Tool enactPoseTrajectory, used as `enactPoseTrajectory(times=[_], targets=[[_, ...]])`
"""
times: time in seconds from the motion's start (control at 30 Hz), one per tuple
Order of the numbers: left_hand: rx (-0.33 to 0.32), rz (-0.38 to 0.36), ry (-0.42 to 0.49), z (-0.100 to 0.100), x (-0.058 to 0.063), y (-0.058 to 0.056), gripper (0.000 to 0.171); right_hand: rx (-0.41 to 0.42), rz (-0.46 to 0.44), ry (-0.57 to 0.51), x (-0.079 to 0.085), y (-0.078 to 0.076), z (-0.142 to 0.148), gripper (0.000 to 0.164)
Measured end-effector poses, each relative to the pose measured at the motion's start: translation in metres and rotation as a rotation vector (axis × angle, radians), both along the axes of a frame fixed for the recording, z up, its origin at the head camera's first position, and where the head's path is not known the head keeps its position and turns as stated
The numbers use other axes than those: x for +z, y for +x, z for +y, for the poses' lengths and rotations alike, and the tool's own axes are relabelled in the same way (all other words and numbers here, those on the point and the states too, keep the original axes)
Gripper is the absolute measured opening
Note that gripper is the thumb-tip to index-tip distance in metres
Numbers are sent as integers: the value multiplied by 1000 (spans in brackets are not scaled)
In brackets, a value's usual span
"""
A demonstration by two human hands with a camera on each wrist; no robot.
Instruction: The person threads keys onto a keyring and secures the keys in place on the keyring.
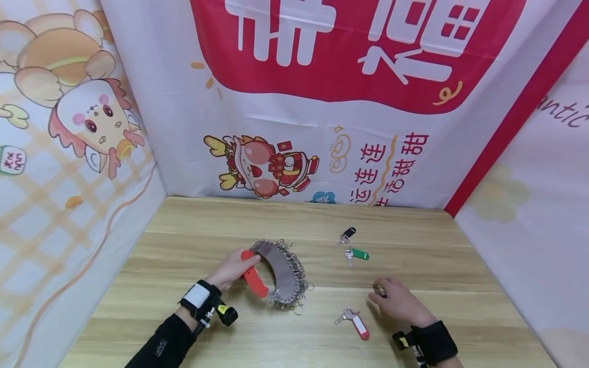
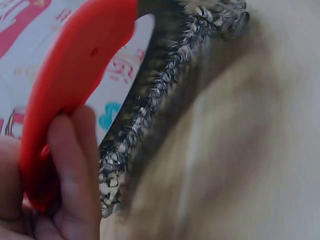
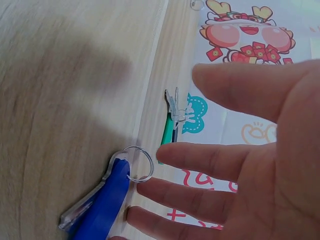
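Observation:
My left hand (image 1: 235, 269) grips the red handle (image 1: 254, 281) of a curved grey band (image 1: 281, 268), whose outer edge is lined with many small metal rings. In the left wrist view the fingers (image 2: 75, 160) wrap round that handle (image 2: 75, 70), and the ringed edge is partly blurred. My right hand (image 1: 399, 299) is low over the table. The right wrist view shows its thumb well apart and its fingers (image 3: 200, 162) nearly straight, fingertips right at the split ring of a key with a blue tag (image 3: 102, 200).
A key with a black tag (image 1: 348, 233) and one with a green tag (image 1: 360, 254) lie farther back on the wooden table (image 1: 193, 220). A key with a red tag (image 1: 361, 327) lies between the hands, nearer me. Printed cloth (image 1: 294, 112) stands behind the table.

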State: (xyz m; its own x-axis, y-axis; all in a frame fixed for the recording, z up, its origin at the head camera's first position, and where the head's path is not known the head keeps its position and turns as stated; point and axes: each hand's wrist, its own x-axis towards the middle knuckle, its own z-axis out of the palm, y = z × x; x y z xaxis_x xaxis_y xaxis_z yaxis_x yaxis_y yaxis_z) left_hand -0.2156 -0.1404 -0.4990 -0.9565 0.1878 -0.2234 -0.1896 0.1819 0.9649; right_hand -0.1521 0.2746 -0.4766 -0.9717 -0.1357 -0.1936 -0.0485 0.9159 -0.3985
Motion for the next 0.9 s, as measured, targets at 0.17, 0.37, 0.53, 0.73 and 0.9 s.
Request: enactPoseTrajectory(times=[0.17,0.37,0.53,0.73,0.9], targets=[[-19,-11,-68,-28,-4,5,30,10,33,0,1,1,1,45],[-1,-58,-109,-54,-1,19,35,0,41,51,3,6,6,48],[-18,-35,-135,-65,0,28,41,-31,64,135,5,14,12,53],[34,-9,-302,-71,4,34,40,-36,6,96,2,19,17,54],[37,127,-611,-62,25,31,47,-34,0,97,-5,20,23,44]])
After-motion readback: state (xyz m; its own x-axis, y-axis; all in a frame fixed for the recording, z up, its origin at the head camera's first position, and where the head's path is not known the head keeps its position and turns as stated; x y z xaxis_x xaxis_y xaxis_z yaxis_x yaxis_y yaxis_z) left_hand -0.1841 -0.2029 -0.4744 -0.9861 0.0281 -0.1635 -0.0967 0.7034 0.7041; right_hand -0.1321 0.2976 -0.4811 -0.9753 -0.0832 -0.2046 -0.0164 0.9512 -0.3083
